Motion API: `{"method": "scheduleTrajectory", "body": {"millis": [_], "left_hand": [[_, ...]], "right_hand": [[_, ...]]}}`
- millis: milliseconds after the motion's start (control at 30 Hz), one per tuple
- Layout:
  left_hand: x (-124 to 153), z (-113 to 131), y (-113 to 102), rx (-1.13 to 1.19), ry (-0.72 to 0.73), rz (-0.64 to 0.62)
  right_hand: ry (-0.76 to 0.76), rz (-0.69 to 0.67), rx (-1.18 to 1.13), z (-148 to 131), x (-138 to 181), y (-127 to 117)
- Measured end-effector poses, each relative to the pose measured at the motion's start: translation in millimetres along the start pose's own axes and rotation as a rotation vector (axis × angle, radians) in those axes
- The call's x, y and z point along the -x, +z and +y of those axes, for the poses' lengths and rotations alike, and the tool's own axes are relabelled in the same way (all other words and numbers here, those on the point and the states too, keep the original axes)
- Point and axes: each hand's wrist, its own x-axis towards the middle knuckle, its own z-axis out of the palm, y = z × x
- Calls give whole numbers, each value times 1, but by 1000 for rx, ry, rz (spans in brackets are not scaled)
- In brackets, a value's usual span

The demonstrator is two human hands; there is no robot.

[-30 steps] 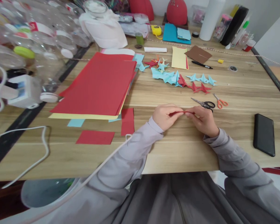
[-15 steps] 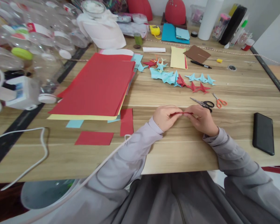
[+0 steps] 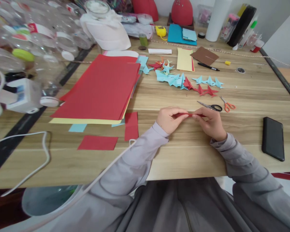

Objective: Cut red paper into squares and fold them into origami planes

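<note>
My left hand and my right hand meet just above the wooden table, both pinched on a narrow folded piece of red paper held flat between them. Black-handled scissors lie just beyond my right hand, with small orange-handled scissors beside them. Farther back lies a row of several folded blue and red paper figures. A stack of large red sheets over yellow and blue ones lies to the left.
Two small red paper cut-offs lie near the front left. A black phone rests at the right. Clear plastic bottles crowd the back left. A white cable trails over the front edge. A black pen and brown card lie behind.
My hands have shifted slightly and spread a little apart, so more of the red paper strip shows between them. Nothing else on the table has moved.
</note>
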Motion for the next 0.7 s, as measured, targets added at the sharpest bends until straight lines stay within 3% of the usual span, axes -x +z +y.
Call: {"method": "scheduleTrajectory", "body": {"millis": [333,500,700], "left_hand": [[-1,-6,4,298,-299,34],[-3,-8,5,317,-350,10],[-4,-2,5,455,-386,-11]], "right_hand": [[99,-1,-52,2,0,0],[136,48,-106,2,0,0],[349,30,-301,1,1,2]]}}
